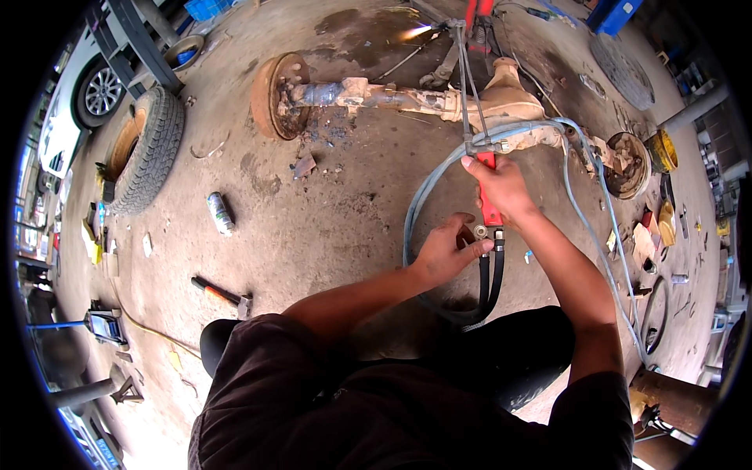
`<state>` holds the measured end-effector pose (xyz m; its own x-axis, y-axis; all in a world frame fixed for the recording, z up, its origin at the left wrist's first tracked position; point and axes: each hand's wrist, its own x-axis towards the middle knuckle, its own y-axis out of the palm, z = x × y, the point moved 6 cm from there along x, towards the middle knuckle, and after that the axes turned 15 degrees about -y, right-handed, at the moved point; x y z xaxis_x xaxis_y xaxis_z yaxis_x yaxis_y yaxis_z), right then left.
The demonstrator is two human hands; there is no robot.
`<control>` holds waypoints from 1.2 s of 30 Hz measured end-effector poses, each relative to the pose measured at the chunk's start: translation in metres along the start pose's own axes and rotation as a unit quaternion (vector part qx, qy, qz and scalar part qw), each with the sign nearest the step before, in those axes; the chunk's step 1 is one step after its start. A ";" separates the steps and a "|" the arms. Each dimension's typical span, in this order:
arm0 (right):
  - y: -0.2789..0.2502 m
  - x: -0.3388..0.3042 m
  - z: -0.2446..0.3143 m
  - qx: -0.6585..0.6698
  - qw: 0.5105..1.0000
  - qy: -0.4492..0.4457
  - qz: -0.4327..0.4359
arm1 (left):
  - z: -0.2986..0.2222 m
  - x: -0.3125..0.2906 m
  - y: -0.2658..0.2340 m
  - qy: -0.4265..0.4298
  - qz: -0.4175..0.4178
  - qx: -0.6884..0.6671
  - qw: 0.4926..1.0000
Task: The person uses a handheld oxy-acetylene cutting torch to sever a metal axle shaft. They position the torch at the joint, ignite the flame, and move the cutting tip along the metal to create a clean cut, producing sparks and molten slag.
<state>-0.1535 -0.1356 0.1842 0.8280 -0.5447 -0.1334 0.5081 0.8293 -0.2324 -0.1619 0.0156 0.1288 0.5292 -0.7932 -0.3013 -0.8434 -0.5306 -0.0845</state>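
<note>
My right hand [505, 189] is wrapped round the red handle of a gas cutting torch [490, 210]. The torch's long metal tubes run away from me to its head, where a bright flame [415, 33] burns toward the left. At the near end of the handle, the fingers and thumb of my left hand [448, 249] close round a round valve knob [479, 232]. Two black hoses [491, 282] leave the handle there and curve down between my knees. Beyond my hands lies a rusty vehicle axle [399, 99], with a brake drum [274, 98] at its left end.
Grey-blue hoses [423, 192] loop around the torch and trail off right. A hammer [222, 295] and a spray can [219, 213] lie on the floor to the left, nearer than a tyre [157, 149]. Behind the axle stands a red upright tool [479, 23]. A yellow bucket [664, 150] is at the right.
</note>
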 end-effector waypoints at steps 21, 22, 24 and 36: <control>0.024 0.001 -0.019 -0.044 0.992 0.005 0.115 | 0.043 -0.012 0.072 -0.149 0.224 -0.421 0.866; 0.021 0.005 -0.027 -0.077 0.990 -0.015 0.116 | 0.041 -0.014 0.074 -0.155 0.211 -0.428 0.865; 0.029 0.004 -0.022 -0.086 0.989 -0.008 0.121 | 0.043 -0.016 0.069 -0.152 0.197 -0.438 0.864; 0.042 0.032 -0.018 0.125 0.956 -0.059 0.259 | 0.023 -0.028 0.026 -0.109 0.066 -0.357 0.925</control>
<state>-0.1100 -0.1202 0.1527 0.9974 -0.0473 -0.0543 0.0514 0.9958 0.0753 -0.2010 0.0312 0.1129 0.3285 -0.8278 -0.4548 -0.5824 -0.5566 0.5924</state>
